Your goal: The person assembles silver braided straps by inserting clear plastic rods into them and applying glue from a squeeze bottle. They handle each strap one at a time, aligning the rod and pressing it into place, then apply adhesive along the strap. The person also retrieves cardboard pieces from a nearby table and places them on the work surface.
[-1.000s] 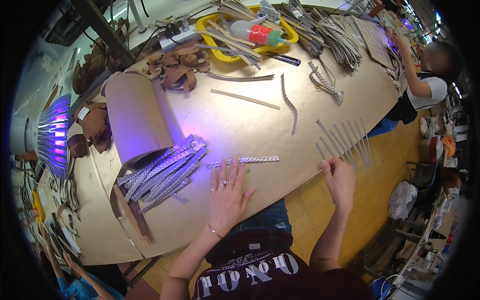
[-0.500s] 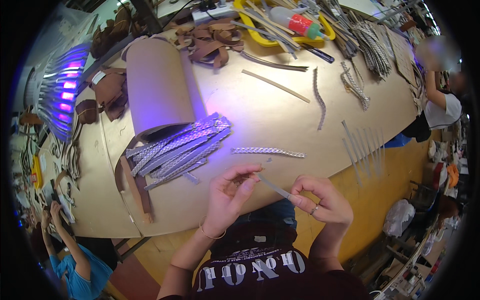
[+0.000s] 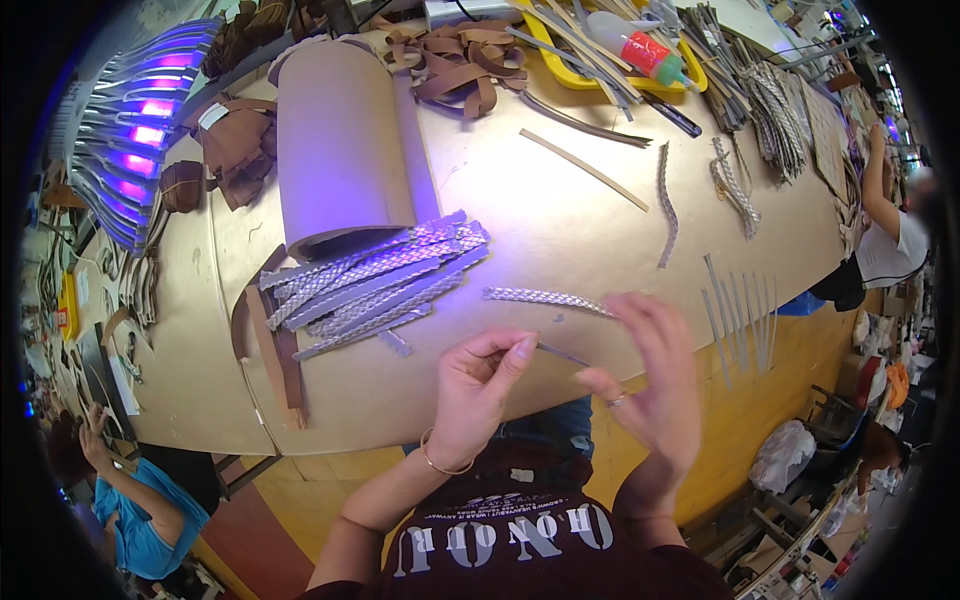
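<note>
A thin grey strip (image 3: 562, 353) is pinched at one end between the thumb and fingertips of my left hand (image 3: 475, 390). It slants down to the right, its far end beside the thumb of my right hand (image 3: 655, 385). That hand is spread, its thumb well apart from the raised, slightly blurred fingers. Just beyond my hands lies a braided silvery strap (image 3: 545, 298) on the table, and my right fingertips cover its right end in the view. Left of it is a pile of similar braided straps (image 3: 390, 275).
A large brown roll (image 3: 345, 150) lies behind the pile. Several narrow grey strips (image 3: 740, 320) lie near the table's right edge. A yellow tray (image 3: 545, 60) holds strips and a red-labelled bottle (image 3: 645, 50). Other people work at the far left (image 3: 150, 505) and right (image 3: 895, 230).
My right hand has let go of the strip's lower end, its fingers opening and rising toward the braided strap. My left hand keeps its pinch. The whole view has shifted slightly.
</note>
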Tool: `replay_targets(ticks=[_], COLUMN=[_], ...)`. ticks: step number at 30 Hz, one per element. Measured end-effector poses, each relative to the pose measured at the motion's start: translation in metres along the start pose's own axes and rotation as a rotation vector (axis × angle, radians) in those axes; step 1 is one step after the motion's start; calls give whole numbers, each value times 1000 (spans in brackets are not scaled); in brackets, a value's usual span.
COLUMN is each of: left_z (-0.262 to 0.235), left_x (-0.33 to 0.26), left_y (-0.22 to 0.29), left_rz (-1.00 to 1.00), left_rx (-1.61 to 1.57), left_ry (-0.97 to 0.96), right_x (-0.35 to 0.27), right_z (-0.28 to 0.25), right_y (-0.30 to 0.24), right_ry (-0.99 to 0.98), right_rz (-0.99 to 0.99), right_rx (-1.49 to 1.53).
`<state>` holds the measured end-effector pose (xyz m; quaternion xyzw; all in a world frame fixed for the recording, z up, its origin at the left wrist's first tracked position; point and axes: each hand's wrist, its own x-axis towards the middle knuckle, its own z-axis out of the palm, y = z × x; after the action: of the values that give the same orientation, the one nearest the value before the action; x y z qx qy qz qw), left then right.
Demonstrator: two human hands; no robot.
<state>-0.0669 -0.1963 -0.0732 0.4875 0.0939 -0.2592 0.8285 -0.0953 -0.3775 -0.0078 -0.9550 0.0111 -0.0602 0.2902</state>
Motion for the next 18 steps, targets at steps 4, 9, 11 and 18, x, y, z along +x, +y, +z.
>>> replay_targets(ticks=[4, 9, 11, 18], left_z=[-1, -26, -34, -39], left_x=[2, 14, 15, 16], left_y=[-5, -8, -11, -25], left_rz=[9, 673, 723, 647], left_rx=[-28, 1189, 1420, 1554], left_ry=[21, 171, 183, 171], right_x=[9, 28, 38, 63], right_z=[17, 30, 36, 73], right_y=[-8, -3, -1, 2], right_ry=[-228, -247, -322, -410], right_rz=[90, 162, 134, 90], right_rx=[178, 128, 65, 33])
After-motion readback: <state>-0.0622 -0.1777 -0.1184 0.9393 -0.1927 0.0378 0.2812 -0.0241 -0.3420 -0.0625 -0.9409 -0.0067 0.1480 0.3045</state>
